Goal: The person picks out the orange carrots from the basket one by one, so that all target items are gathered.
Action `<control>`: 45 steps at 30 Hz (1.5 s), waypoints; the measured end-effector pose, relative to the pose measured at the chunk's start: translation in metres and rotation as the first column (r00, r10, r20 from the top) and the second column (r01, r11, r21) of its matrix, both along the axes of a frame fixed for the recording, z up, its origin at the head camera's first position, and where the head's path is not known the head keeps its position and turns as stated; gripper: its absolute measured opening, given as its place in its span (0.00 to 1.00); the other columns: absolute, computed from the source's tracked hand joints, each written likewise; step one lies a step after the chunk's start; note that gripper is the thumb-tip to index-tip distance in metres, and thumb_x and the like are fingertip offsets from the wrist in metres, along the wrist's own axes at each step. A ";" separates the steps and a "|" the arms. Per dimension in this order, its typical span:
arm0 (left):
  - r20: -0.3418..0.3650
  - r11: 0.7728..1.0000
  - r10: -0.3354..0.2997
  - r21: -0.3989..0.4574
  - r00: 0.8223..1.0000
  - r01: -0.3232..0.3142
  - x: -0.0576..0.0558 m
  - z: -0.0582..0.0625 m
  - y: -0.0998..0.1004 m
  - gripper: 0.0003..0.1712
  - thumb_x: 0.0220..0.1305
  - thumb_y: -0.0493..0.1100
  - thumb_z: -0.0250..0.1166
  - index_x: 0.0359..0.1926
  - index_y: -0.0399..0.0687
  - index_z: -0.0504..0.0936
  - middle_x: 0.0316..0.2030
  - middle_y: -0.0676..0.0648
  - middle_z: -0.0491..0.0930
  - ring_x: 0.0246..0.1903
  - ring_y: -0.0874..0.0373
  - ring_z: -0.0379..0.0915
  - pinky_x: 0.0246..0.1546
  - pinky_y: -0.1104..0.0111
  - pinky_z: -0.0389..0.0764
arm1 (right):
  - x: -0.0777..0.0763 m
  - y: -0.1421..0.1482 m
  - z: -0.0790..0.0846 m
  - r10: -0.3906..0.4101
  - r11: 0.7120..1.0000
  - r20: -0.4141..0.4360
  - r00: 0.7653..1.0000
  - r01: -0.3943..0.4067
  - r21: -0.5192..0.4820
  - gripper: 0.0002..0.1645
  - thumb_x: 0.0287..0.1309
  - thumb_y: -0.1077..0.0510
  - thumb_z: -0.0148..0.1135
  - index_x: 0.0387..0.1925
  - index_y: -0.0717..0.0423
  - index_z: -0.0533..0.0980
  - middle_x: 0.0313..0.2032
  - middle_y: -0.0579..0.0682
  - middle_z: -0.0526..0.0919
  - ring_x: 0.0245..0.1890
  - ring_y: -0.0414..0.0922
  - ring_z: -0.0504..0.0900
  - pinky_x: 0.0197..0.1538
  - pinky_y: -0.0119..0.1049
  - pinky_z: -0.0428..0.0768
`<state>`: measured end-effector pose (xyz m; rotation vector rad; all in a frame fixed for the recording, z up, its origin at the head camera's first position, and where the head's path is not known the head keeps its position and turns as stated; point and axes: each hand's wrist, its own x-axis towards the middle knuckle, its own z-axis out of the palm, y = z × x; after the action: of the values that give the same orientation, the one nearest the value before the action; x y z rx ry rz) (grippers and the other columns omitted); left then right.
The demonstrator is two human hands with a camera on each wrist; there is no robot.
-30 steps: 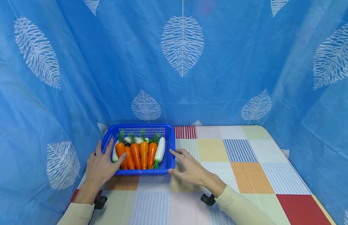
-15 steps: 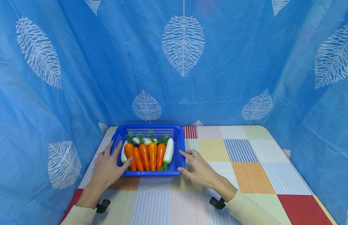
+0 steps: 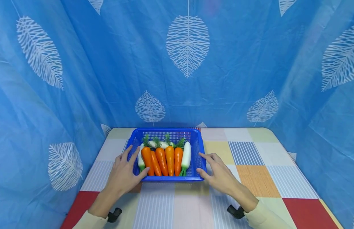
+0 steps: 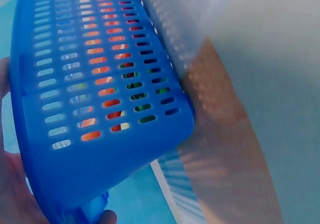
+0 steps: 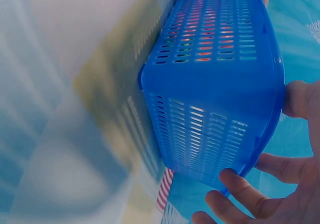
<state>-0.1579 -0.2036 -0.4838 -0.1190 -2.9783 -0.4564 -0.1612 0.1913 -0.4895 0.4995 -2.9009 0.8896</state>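
Observation:
A blue plastic basket (image 3: 173,179) with slotted walls stands at the back of the table in the head view. Inside lie several orange carrots (image 3: 161,161) with green tops, side by side, and white radishes (image 3: 186,155) at both ends and behind. My left hand (image 3: 124,173) holds the basket's left end, thumb at the front rim. At the opposite end, my right hand (image 3: 221,175) grips the rim; in the right wrist view its fingers (image 5: 245,189) bend under the rim. The left wrist view shows the basket's slotted wall (image 4: 100,169) up close. Whether its base touches the table cannot be told.
A patchwork-checked cloth (image 3: 251,178) covers the table. Blue curtains (image 3: 228,63) with white leaf prints surround it at the back and both sides. Black wrist devices (image 3: 235,211) are near both sleeves.
Both hands and the basket have moved steadily to the right, away from the left curtain. The carrots and radishes have travelled along inside, keeping their arrangement.

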 end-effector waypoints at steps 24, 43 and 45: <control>-0.084 0.996 -0.085 0.020 0.993 0.087 0.020 -0.004 0.069 0.59 0.69 0.77 0.74 0.91 0.58 0.69 0.87 0.33 0.68 0.77 0.21 0.73 0.70 0.23 0.84 | 0.013 0.057 0.014 -0.208 0.976 -0.007 0.978 0.208 0.066 0.43 0.81 0.44 0.75 0.86 0.57 0.73 0.65 0.66 0.90 0.67 0.66 0.86 0.67 0.75 0.87; 0.098 0.993 -0.076 0.100 0.992 0.066 0.005 -0.009 0.046 0.65 0.77 0.78 0.64 0.97 0.49 0.52 0.96 0.31 0.44 0.89 0.21 0.57 0.83 0.20 0.67 | -0.036 0.000 0.072 0.108 0.982 -0.093 0.990 -0.091 0.168 0.43 0.78 0.43 0.77 0.86 0.50 0.74 0.72 0.64 0.83 0.65 0.62 0.87 0.63 0.64 0.93; 0.106 0.993 -0.074 0.104 0.992 0.063 0.006 -0.011 0.047 0.64 0.78 0.77 0.65 0.97 0.49 0.51 0.96 0.31 0.44 0.90 0.22 0.55 0.83 0.19 0.66 | -0.045 -0.013 0.074 0.188 0.971 -0.032 0.982 -0.181 0.155 0.43 0.79 0.43 0.75 0.87 0.47 0.74 0.72 0.62 0.82 0.64 0.60 0.87 0.63 0.61 0.94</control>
<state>-0.1519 -0.1566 -0.4945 -0.1925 -3.0586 -0.6400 -0.2062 0.1784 -0.4151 0.8027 -2.9300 0.6678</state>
